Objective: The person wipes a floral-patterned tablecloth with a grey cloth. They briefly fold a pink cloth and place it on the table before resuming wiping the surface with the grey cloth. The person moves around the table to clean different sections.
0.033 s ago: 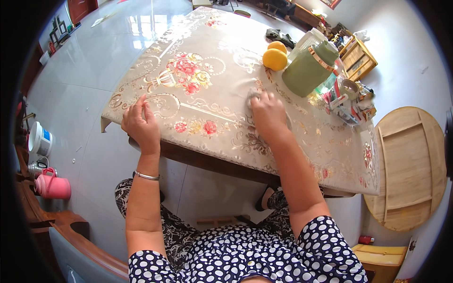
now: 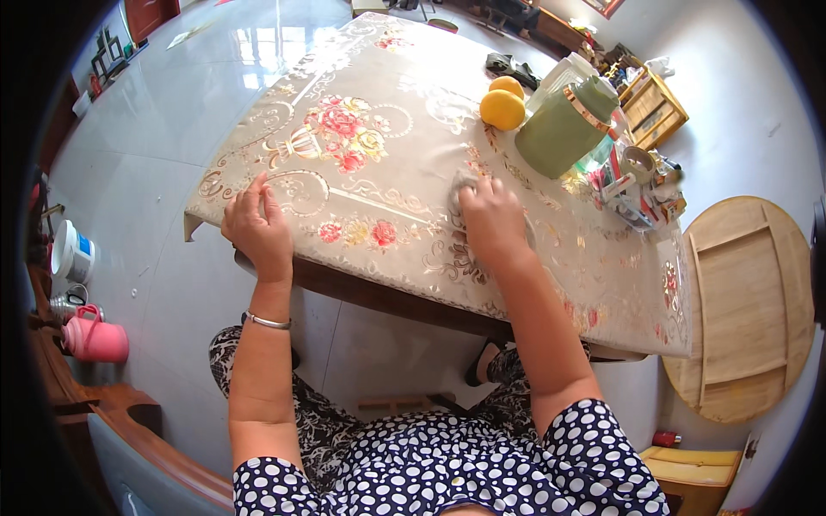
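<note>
A flowered, beige tablecloth (image 2: pixel 413 168) covers the table in front of me. My right hand (image 2: pixel 492 215) presses on it right of the middle, fingers closed on a crumpled greyish cloth (image 2: pixel 462 191). Only a small part of that cloth shows past my fingers. At the table's near left edge rests my left hand (image 2: pixel 261 228), fingers loosely bent and a little apart, holding nothing. Beyond my right hand stand two orange-yellow round fruits (image 2: pixel 502 109) and a big green flask (image 2: pixel 564 129).
A clear container of small items (image 2: pixel 637 193) sits right of the flask. Against the right wall leans a round wooden board (image 2: pixel 747 310). On the floor to the left are a white bucket (image 2: pixel 73 252) and a pink jug (image 2: pixel 96 337). A chair (image 2: pixel 138 456) is at lower left.
My right hand has shifted slightly to the right and towards me, with the cloth still under its fingers. My left hand stays where it was.
</note>
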The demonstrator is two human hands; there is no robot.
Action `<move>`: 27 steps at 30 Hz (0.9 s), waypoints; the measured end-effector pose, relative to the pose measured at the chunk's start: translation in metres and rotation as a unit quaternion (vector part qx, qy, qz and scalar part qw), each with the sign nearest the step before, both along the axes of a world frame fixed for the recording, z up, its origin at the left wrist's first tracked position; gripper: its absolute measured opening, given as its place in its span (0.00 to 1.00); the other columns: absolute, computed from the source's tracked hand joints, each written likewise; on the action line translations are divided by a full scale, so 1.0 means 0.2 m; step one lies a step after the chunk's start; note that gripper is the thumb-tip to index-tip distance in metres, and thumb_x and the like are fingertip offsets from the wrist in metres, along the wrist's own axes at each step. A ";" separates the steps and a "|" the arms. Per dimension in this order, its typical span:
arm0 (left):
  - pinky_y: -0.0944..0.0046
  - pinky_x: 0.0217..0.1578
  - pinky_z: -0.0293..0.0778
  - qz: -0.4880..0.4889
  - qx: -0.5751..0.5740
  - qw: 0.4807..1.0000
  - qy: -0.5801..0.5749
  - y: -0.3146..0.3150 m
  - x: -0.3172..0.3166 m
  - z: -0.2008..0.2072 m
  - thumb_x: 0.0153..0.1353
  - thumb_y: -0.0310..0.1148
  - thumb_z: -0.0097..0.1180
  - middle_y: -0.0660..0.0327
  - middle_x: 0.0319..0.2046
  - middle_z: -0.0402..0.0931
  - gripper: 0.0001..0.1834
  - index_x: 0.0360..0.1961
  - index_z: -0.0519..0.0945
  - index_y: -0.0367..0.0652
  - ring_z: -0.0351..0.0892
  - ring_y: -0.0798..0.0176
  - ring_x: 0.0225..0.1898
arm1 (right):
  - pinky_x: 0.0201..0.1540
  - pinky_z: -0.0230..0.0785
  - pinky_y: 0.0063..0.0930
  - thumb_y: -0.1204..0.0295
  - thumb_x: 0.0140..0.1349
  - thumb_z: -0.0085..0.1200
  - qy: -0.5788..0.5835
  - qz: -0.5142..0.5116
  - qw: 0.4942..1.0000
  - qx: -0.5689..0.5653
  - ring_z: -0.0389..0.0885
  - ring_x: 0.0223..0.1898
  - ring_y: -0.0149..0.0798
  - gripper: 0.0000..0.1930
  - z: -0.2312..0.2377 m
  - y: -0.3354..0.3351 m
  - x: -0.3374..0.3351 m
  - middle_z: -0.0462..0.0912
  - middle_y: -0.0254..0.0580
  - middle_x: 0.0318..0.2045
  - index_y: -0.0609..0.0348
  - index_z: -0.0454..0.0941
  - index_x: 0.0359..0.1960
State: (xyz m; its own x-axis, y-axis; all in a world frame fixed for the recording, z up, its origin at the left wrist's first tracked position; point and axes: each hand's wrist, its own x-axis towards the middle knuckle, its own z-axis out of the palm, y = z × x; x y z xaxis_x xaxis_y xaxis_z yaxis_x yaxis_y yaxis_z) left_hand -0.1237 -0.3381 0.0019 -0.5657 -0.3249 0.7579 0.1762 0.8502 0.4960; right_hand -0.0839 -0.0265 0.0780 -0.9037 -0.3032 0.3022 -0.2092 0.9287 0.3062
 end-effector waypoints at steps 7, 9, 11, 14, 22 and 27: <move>0.56 0.45 0.65 0.018 -0.021 1.000 0.002 0.01 0.02 0.00 0.59 0.29 0.55 0.66 0.34 0.79 0.12 0.45 0.81 0.51 0.75 0.59 0.41 | 0.41 0.69 0.35 0.73 0.53 0.53 -0.033 0.016 0.999 0.013 0.76 0.44 0.41 0.09 0.03 0.03 0.02 0.78 0.41 0.39 0.56 0.79 0.37; 0.56 0.45 0.65 0.018 -0.024 1.000 0.006 0.02 0.01 0.01 0.59 0.29 0.55 0.66 0.34 0.79 0.12 0.45 0.81 0.51 0.75 0.59 0.41 | 0.44 0.69 0.35 0.73 0.54 0.52 -0.034 -0.006 0.999 0.013 0.75 0.46 0.42 0.10 0.04 0.05 -0.16 0.78 0.42 0.40 0.55 0.79 0.39; 0.56 0.45 0.64 0.013 -0.013 1.000 0.002 0.02 0.01 0.01 0.59 0.29 0.55 0.66 0.34 0.80 0.13 0.45 0.81 0.51 0.75 0.59 0.42 | 0.47 0.69 0.34 0.74 0.57 0.51 -0.037 -0.035 0.999 -0.016 0.75 0.49 0.42 0.10 0.03 0.08 -0.33 0.78 0.42 0.42 0.53 0.78 0.40; 0.56 0.46 0.64 0.015 -0.010 1.000 0.005 0.02 0.00 0.02 0.59 0.29 0.55 0.67 0.34 0.80 0.13 0.45 0.81 0.52 0.75 0.59 0.42 | 0.52 0.67 0.33 0.74 0.60 0.49 -0.049 -0.037 0.997 -0.056 0.74 0.52 0.43 0.11 0.04 0.13 -0.36 0.78 0.42 0.43 0.48 0.78 0.42; 0.56 0.48 0.63 0.018 -0.008 1.000 -0.016 0.00 0.02 0.01 0.60 0.30 0.55 0.67 0.35 0.80 0.12 0.45 0.81 0.52 0.74 0.59 0.43 | 0.44 0.67 0.39 0.79 0.48 0.54 -0.071 0.138 0.975 -0.161 0.75 0.42 0.48 0.15 0.08 0.28 0.34 0.76 0.42 0.35 0.52 0.77 0.39; 0.57 0.49 0.63 0.011 -0.012 1.000 -0.007 0.01 0.01 0.00 0.61 0.30 0.55 0.68 0.35 0.80 0.12 0.45 0.81 0.52 0.74 0.59 0.44 | 0.45 0.68 0.39 0.81 0.48 0.57 -0.116 0.075 0.956 -0.258 0.74 0.43 0.49 0.15 0.10 0.37 0.44 0.76 0.43 0.37 0.54 0.79 0.39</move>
State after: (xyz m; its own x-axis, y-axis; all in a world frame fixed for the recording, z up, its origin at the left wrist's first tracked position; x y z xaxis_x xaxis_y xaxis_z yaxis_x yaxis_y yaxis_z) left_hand -0.1209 -0.3367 0.0029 -0.5698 -0.3189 0.7574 0.1503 0.8657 0.4775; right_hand 0.0050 0.0475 0.0974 -0.9225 -0.3000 0.2430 -0.3591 0.8978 -0.2549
